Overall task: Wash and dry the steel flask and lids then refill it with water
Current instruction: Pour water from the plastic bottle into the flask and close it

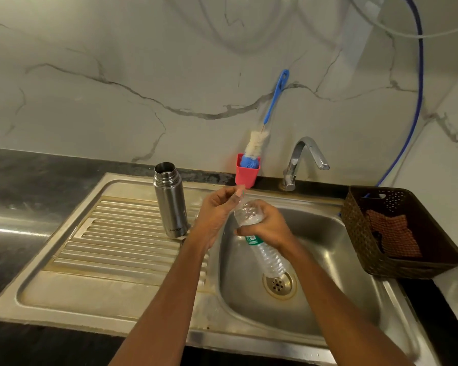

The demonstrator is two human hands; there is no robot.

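The steel flask (171, 202) stands upright and without lid on the ribbed drainboard (111, 233), just beside the edge of the basin (328, 260). At about four o'clock from it, a clear plastic bottle (271, 256) is held tilted over the basin, with its neck toward eleven o'clock. The right hand (265, 225) is closed round the middle of the bottle. The left hand (214, 215) pinches at the neck, where the cap is mostly hidden under the fingers.

The step is judged to be the opening of the bottle for the refill. The body should be held firmly but not squeezed, because thin plastic gives way and water may be pushed out when the cap is loosened. The neck is better held raised until it is brought over the narrow flask mouth.

At twelve o'clock from the hands a red cup (246, 173) with a bottle brush (275, 96) is seen, the tap (306, 159) at one o'clock, and a basket (354, 228) at three o'clock
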